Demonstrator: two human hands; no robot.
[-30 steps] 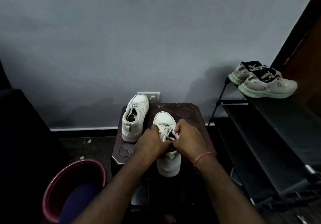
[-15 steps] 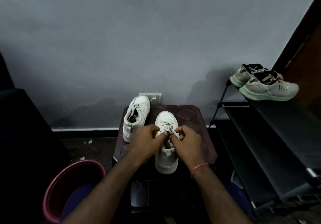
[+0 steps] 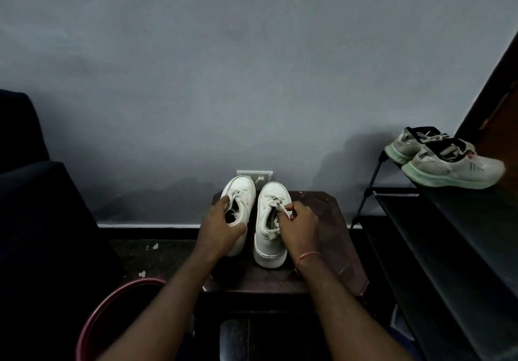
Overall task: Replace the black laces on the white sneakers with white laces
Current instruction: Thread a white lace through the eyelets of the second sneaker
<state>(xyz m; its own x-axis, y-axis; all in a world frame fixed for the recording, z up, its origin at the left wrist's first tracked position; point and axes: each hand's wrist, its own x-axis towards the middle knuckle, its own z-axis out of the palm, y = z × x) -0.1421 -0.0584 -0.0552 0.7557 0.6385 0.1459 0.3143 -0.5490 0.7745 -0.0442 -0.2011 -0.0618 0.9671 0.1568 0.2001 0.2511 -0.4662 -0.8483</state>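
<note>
Two white sneakers stand side by side on a dark stool (image 3: pixel 330 220), toes toward the wall. Both show white laces. My left hand (image 3: pixel 221 227) grips the left sneaker (image 3: pixel 243 192) around its collar and side. My right hand (image 3: pixel 298 224) sits on the right sneaker (image 3: pixel 269 237) and pinches the end of its white lace (image 3: pixel 281 206) near the top eyelets. No black lace is in view.
A black shoe rack (image 3: pixel 448 234) stands at the right with another pair of pale sneakers (image 3: pixel 448 164) on its top shelf. A red-rimmed bucket (image 3: pixel 112 313) sits at lower left. A dark chair (image 3: pixel 36 206) fills the left. A wall socket (image 3: pixel 260 175) is behind the stool.
My left hand left the right sneaker's laces and took hold of the left sneaker, which now stands straight beside the right one. The right hand stays on the lace.
</note>
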